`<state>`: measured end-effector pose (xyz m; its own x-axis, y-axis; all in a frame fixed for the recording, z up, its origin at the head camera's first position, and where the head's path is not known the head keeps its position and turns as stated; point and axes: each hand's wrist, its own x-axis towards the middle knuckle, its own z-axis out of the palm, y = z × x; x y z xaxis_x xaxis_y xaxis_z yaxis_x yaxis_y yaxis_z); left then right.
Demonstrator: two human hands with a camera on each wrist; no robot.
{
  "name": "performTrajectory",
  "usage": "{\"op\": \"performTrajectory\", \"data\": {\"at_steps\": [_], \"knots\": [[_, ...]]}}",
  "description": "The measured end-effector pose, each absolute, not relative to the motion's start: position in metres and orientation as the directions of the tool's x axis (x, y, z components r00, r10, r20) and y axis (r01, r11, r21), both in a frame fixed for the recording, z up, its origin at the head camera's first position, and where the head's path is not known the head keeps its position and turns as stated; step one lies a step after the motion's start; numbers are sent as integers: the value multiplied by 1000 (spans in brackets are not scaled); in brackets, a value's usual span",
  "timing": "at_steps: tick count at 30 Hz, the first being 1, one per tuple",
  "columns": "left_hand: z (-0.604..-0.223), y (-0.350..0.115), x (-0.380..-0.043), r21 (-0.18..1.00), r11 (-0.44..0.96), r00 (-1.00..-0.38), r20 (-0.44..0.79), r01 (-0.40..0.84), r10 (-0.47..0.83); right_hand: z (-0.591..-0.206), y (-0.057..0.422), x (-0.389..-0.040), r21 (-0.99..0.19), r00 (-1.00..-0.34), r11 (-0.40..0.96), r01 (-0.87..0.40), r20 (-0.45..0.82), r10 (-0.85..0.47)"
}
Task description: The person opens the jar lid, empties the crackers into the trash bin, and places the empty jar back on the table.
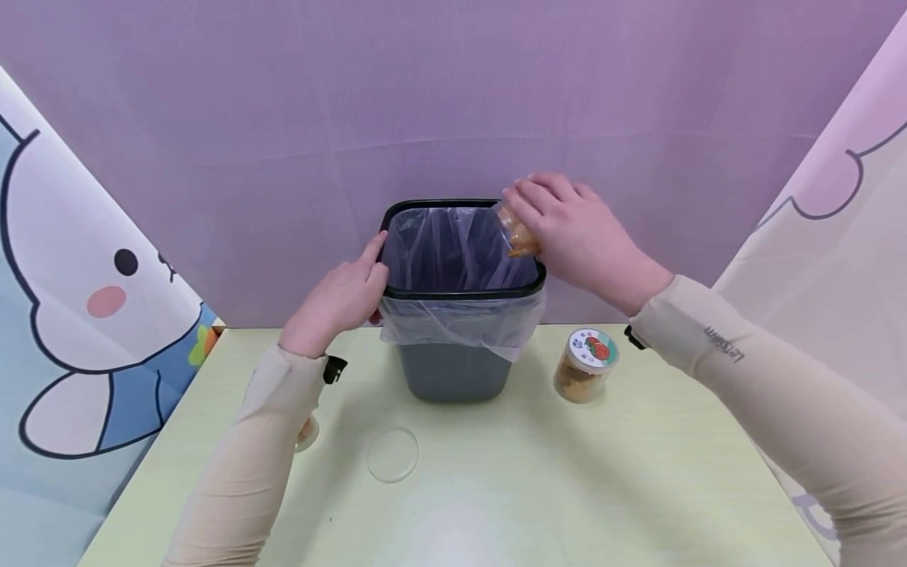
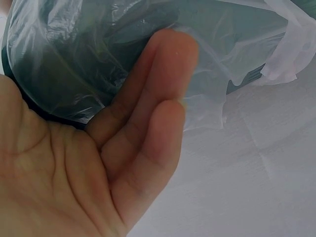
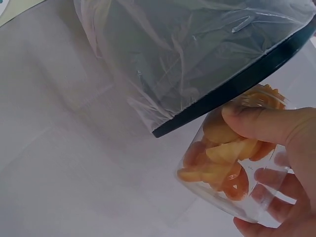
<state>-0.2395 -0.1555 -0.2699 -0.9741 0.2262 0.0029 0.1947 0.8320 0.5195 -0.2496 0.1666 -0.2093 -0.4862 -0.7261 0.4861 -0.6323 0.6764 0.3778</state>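
A grey trash bin [image 1: 455,370] with a black rim and a clear plastic liner [image 1: 464,236] stands at the table's back edge. My left hand [image 1: 347,295] touches the left side of the rim, its index finger straight. In the left wrist view, its other fingers [image 2: 165,123] bend loosely beside the lined bin wall. At the rim's right corner, my right hand [image 1: 567,224] grips a clear plastic jar [image 3: 222,148], tilted. Orange and yellow slices [image 3: 232,173] lie inside that jar. Its mouth is partly hidden by the hand.
A jar with a printed lid [image 1: 584,366] stands right of the bin, brownish pieces inside. In front lies a thin translucent round lid or ring [image 1: 393,455]. My left forearm partly covers a small round item [image 1: 308,435]. A purple cloth [image 1: 439,102] hangs behind the bin.
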Motion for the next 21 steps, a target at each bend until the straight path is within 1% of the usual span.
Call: {"op": "performTrajectory", "data": {"at_steps": [4, 8, 12, 17, 21], "knots": [[-270, -156, -240, 518, 833, -974, 5, 196, 226, -211, 164, -248, 428, -433, 651, -627, 503, -748], [-271, -156, -240, 519, 833, -975, 4, 194, 224, -214, 162, -246, 513, -389, 614, -600, 484, -784], [-271, -156, -240, 520, 832, -975, 5, 192, 222, -217, 163, -246, 566, -377, 585, -580, 450, -809], [-270, -156, -240, 514, 835, -975, 9, 195, 222, -219, 163, -245, 566, -362, 565, -600, 438, -823], [-270, -156, -240, 511, 837, -975, 10, 197, 223, -222, 158, -244, 638, -336, 502, -583, 373, -865]]}}
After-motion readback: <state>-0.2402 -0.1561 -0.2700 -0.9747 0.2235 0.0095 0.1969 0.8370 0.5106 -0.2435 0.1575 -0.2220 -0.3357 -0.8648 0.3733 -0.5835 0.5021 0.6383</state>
